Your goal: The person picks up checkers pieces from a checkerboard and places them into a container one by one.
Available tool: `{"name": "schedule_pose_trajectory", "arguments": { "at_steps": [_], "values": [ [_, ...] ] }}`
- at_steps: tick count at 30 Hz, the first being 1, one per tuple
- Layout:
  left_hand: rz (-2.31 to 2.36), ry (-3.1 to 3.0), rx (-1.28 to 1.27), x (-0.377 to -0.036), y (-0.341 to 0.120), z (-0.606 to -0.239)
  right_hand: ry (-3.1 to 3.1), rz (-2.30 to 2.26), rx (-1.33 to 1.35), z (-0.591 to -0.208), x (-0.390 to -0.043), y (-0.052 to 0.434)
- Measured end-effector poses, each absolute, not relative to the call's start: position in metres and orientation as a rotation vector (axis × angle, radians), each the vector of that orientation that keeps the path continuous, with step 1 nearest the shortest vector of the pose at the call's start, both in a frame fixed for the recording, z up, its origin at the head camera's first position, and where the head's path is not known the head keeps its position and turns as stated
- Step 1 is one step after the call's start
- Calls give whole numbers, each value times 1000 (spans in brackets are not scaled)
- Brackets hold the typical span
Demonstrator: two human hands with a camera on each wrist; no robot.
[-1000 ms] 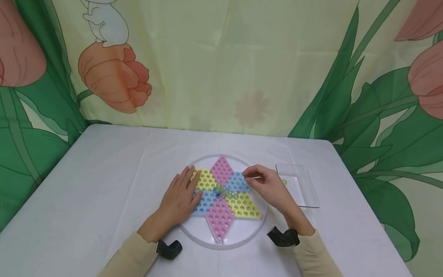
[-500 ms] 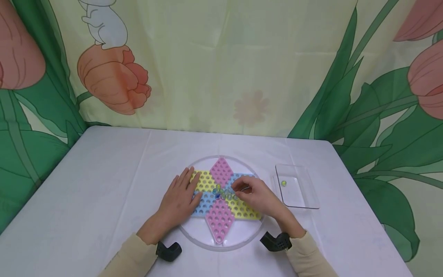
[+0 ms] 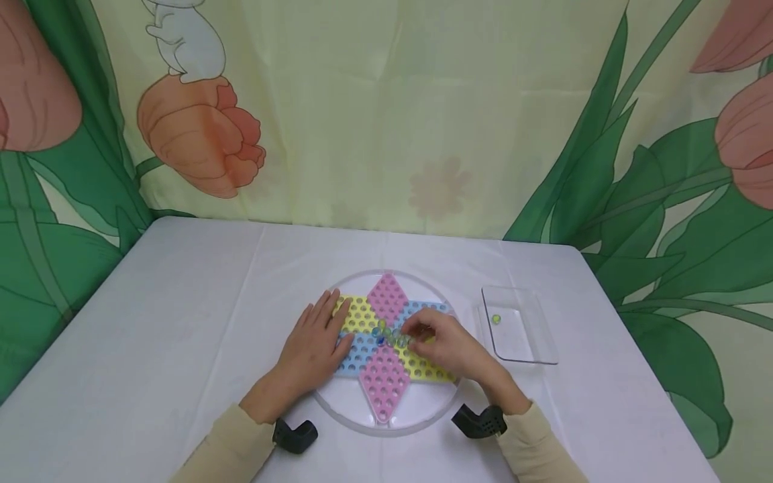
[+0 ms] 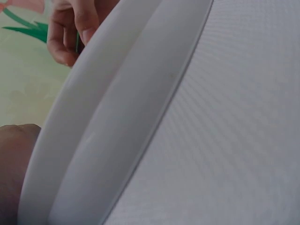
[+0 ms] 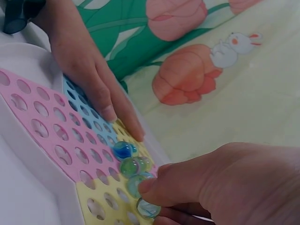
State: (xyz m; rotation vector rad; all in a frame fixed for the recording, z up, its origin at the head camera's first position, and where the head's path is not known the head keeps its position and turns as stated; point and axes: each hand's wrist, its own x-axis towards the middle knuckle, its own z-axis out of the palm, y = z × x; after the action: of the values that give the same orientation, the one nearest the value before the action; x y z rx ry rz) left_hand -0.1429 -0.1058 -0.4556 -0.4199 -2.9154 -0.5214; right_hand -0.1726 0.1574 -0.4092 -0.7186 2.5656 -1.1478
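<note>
A star board (image 3: pixel 384 382) with pink, yellow and blue holed fields lies in a round clear plate (image 3: pixel 356 419). Several glass marbles (image 3: pixel 386 333) sit in a row at its middle; the right wrist view shows a blue marble (image 5: pixel 123 150) and a green marble (image 5: pixel 133 165). My left hand (image 3: pixel 323 329) lies flat with straight fingers on the board's left side, also visible as the left hand (image 5: pixel 101 89) in the right wrist view. My right hand (image 3: pixel 413 333) is at the row's right end, forefinger and thumb curled round a clear marble (image 5: pixel 148 209).
A clear rectangular tray (image 3: pixel 525 349) stands right of the plate with one green marble (image 3: pixel 496 319) in it. A white cloth (image 3: pixel 181 302) covers the table, and a flowered curtain hangs behind. The left wrist view shows only the plate's rim (image 4: pixel 117 117) and cloth.
My right hand came from near the tray back left to the marble row, leaving a green marble in the tray, and its fingers closed on a marble. The left hand stayed put.
</note>
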Motion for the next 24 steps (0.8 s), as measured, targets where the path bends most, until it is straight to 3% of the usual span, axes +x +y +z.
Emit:
{"name": "schedule_pose_trajectory", "arguments": {
  "at_steps": [24],
  "values": [
    [-507,-2927,-411,-143,-106,-453,2603,-1106,-753,-410,-171,154]
  ]
}}
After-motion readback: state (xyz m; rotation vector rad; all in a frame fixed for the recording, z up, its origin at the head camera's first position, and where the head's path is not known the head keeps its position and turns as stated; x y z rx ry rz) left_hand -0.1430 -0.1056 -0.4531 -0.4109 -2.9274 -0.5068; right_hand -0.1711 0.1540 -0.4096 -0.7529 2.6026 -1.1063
